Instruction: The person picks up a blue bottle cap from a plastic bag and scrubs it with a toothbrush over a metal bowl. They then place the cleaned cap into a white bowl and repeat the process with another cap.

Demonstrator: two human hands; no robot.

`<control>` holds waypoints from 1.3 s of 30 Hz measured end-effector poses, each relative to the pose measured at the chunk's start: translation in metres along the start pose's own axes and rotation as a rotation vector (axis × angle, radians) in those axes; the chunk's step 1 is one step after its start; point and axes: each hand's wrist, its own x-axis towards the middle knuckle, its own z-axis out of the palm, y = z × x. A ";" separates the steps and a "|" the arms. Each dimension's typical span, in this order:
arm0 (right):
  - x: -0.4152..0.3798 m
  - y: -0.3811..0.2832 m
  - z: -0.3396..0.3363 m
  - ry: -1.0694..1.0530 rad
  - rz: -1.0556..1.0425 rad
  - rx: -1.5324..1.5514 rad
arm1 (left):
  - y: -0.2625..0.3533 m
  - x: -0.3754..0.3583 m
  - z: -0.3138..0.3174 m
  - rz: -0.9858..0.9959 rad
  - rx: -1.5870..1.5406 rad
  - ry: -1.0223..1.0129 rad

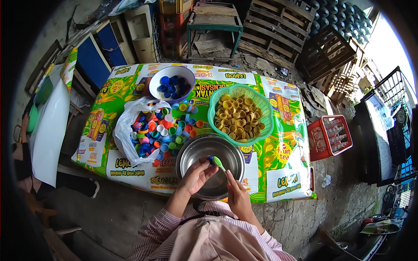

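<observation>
Over the steel bowl [185,151], my left hand [197,177] is closed, its fingertips pinching a small blue bottle cap [211,159]. My right hand [237,194] grips a slim tool with a light-green end [218,162], which meets the cap at the left fingertips. What the tool is does not show clearly. Just left of the bowl, a white plastic bag [123,138] lies open with mixed coloured bottle caps [153,129] spilling out. A turquoise basket [211,114] of yellow caps [237,116] stands behind the bowl to the right.
A white bowl [153,89] with blue caps [170,86] stands at the table's far side. The table has a green printed cover [285,143]. A red crate [319,141] stands on the floor at right. Wooden pallets [278,26] lean behind. At far left, a person's arm shows.
</observation>
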 end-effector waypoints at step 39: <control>0.003 -0.002 -0.011 -0.090 0.048 0.026 | -0.005 -0.002 -0.006 0.034 0.106 -0.091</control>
